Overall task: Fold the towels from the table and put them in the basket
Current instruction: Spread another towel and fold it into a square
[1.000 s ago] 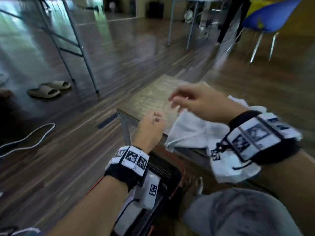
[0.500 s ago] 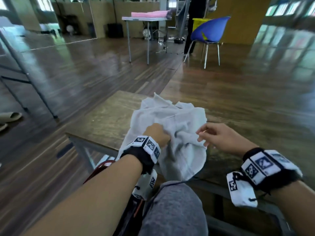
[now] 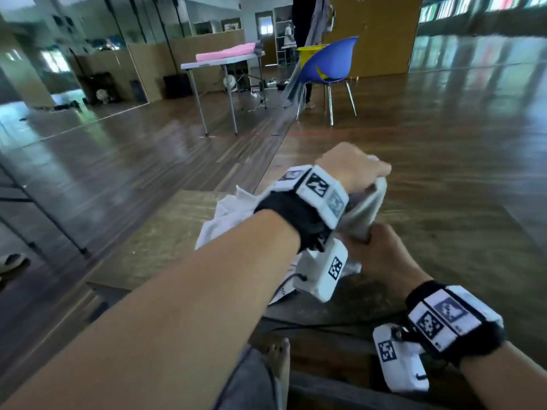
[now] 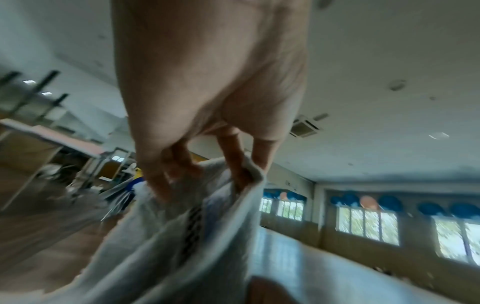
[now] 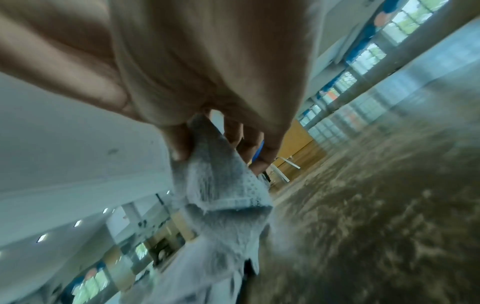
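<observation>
White towel [image 3: 362,211] hangs stretched between both hands above the brown wooden surface [image 3: 165,232]. Left hand [image 3: 352,167] holds one end raised, its grip curled round the cloth edge; right hand [image 3: 381,253], lower and nearer, pinches the other end between thumb and fingers [image 5: 244,139]. Remaining cloth bunches on the surface.

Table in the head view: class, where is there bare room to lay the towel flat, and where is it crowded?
Bare: the table right of both hands, and its left part. Crowded: the middle, where left hand and right hand grip the towel.
</observation>
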Tool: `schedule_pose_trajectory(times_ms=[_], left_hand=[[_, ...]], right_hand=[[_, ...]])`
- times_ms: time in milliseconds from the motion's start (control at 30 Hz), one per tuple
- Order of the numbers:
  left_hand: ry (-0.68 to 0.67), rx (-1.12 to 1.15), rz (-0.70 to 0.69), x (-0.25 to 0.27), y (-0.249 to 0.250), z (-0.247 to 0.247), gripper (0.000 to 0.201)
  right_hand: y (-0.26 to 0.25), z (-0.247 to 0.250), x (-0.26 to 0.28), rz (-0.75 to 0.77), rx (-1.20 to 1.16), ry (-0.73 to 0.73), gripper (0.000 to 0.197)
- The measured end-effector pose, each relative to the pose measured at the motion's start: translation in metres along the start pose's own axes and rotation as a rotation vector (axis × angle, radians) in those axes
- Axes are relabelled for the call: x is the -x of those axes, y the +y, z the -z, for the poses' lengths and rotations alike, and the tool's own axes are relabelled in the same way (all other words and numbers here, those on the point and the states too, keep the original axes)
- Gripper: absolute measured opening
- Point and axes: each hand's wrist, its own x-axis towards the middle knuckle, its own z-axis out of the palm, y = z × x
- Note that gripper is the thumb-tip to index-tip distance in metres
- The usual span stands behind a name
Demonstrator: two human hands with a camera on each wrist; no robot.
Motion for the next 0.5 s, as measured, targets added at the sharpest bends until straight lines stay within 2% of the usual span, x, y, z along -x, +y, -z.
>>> schedule_pose_trajectory(times_ms=[67,133,167,233,333,400,467,500], left_hand=[[0.118,-0.084,-0.111,-0.001,0.022,-0.009,0.043],[0.192,-0.073,-0.249,-0.005,0.036,-0.010,0.036],[0.182,0.002,-0.328,-0.008,0.041,-0.007,0.032],[0.161,0.173,-0.449,-0.011,0.049,-0.004,0.042],[0.174,0.221,-0.579,-0.008,0.053,-0.012,0.044],[0.140,0.168,-0.640,-0.005,0.049,-0.024,0.035],[0.041,0.068,-0.643,-0.003,0.036,-0.038,0.020],[-0.008,0.028,-0.623,-0.003,0.027,-0.045,0.019]], right_hand=[[0.001,0.027,-0.003,0.009,-0.063,0.153,0.015],[-0.002,0.059,-0.001,0.080,-0.135,0.319,0.019],[-0.003,0.076,0.002,0.130,-0.135,0.416,0.021],[-0.007,0.108,0.010,0.234,-0.096,0.603,0.032],[-0.009,0.145,0.024,0.350,-0.004,0.782,0.037],[0.001,0.161,0.030,0.314,0.132,0.771,0.032],[0.017,0.167,0.033,0.141,0.299,0.625,0.029],[0.026,0.168,0.034,0.044,0.349,0.525,0.023]])
